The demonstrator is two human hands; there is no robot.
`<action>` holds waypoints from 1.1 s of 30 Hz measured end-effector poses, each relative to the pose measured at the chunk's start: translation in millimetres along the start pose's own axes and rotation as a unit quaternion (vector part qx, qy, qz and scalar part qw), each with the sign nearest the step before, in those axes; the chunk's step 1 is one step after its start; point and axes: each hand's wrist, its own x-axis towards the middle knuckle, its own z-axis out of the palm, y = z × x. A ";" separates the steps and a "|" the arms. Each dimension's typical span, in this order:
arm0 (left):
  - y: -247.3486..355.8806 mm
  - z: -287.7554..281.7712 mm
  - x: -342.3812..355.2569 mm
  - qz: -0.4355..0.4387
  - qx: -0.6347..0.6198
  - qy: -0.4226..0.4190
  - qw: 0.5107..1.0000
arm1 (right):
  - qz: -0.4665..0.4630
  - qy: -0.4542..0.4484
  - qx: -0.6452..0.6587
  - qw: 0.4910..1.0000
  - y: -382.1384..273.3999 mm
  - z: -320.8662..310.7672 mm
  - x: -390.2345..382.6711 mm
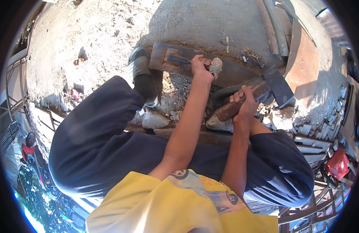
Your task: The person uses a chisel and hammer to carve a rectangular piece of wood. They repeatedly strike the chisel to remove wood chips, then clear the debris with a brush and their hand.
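Note:
My left hand [202,66] is wrapped round the handle of a chisel, whose dark blade [178,59] points left over a rectangular recess in a long wooden plank [233,73]. The butt of the chisel handle [215,69] is pale and frayed. In my right hand [244,103] is a mallet with a thick brown handle [226,112] and a dark, blocky head [279,87]. That head is off to the right, apart from the chisel. My sandalled left foot [142,73] stands beside the plank's left end.
Loose boards [273,27] and a brown sheet [303,58] lie at the far right. Stones [155,119] and rubble surround the plank. A red bag [338,164] is at the right edge, and a parked motorcycle [32,155] shows at the lower left.

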 end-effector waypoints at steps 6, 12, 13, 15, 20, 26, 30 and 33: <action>6.9 -4.6 11.7 -0.019 -0.009 0.033 0.999 | 0.122 -0.051 -0.287 0.949 59.3 1.6 -20.4; 4.0 -11.4 14.9 -0.010 0.005 0.018 1.000 | 0.067 -0.023 -0.202 0.977 25.7 3.6 -12.6; 4.9 -10.0 13.3 -0.015 0.001 0.019 1.000 | 0.052 -0.011 -0.146 0.988 17.2 5.0 -8.9; 0.4 -5.1 10.8 -0.011 0.004 0.025 1.000 | 0.017 0.019 -0.028 0.999 6.2 7.1 -3.7; 19.2 -8.6 8.9 -0.008 -0.008 0.027 1.000 | 0.101 -0.102 -0.329 0.933 61.8 -0.4 -22.4; 16.1 -9.9 17.8 0.006 0.014 0.025 1.000 | 0.120 -0.074 -0.276 0.951 41.3 17.5 -19.4; 21.1 -15.5 16.6 0.007 0.030 -0.018 0.999 | 0.154 -0.032 -0.164 0.974 36.2 16.5 -12.5; 24.9 -9.1 7.9 -0.012 0.056 -0.032 0.998 | 0.131 -0.029 -0.113 0.984 31.2 21.4 -11.1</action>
